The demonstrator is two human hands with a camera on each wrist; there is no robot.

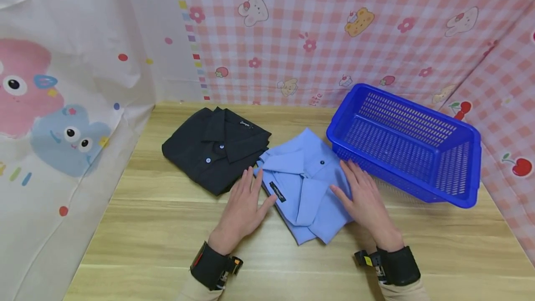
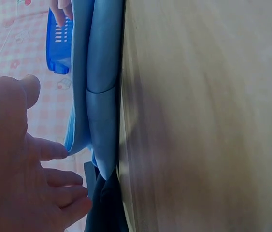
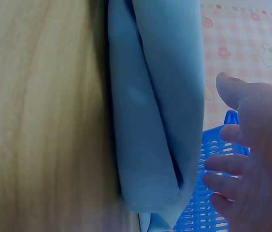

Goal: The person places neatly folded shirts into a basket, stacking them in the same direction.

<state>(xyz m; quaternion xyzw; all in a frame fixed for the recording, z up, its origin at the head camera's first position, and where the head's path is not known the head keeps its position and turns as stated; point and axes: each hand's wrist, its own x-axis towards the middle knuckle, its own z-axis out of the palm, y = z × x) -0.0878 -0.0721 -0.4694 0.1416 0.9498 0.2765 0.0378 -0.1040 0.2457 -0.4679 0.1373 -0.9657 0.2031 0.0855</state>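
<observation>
A folded light-blue shirt (image 1: pixel 322 208) lies on the table with its collar, a dark button and a black label facing up. A thin dark line runs along its lower left side. My left hand (image 1: pixel 242 206) is at its left edge, fingers extended and thumb near the label. At the opposite edge my right hand (image 1: pixel 365 196) has its fingers spread over the cloth's side. In the left wrist view the fingers (image 2: pixel 65 195) are loosely bent beside the shirt's layered edge (image 2: pixel 102 72). Both hands grip nothing.
A folded black shirt (image 1: pixel 196 152) lies to the left, against the blue one's corner. The blue plastic basket (image 1: pixel 418 189) stands at the back right, close to my right hand. Behind the wooden table (image 1: pixel 159 245) hangs a pink checked cloth (image 1: pixel 284 36).
</observation>
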